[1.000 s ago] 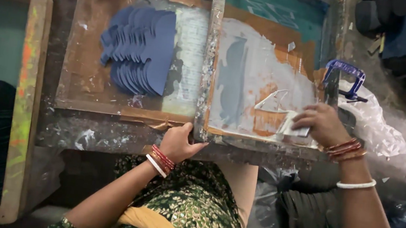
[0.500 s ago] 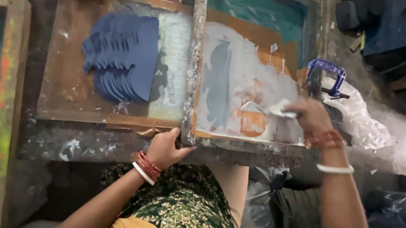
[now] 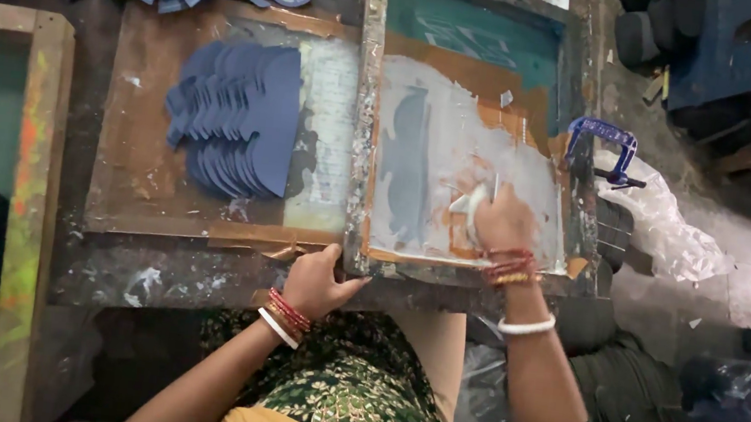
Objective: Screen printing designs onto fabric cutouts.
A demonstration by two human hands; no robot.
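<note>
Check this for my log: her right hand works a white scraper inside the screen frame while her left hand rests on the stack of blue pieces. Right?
Not quite. The head view shows the left hand gripping the near corner of the screen frame, apart from the blue pieces, which lie untouched on the board. The right hand does work the white scraper inside the frame.

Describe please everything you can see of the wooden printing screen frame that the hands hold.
The printing screen frame is a rectangular wooden frame, worn and spattered with paint. Its mesh is teal at the far end and smeared with white and orange ink nearer the person. It lies flat on the worktable. The left hand grips its near left corner; the right hand presses a small white scraper onto the mesh. A blue clamp sits at its right edge.
</note>
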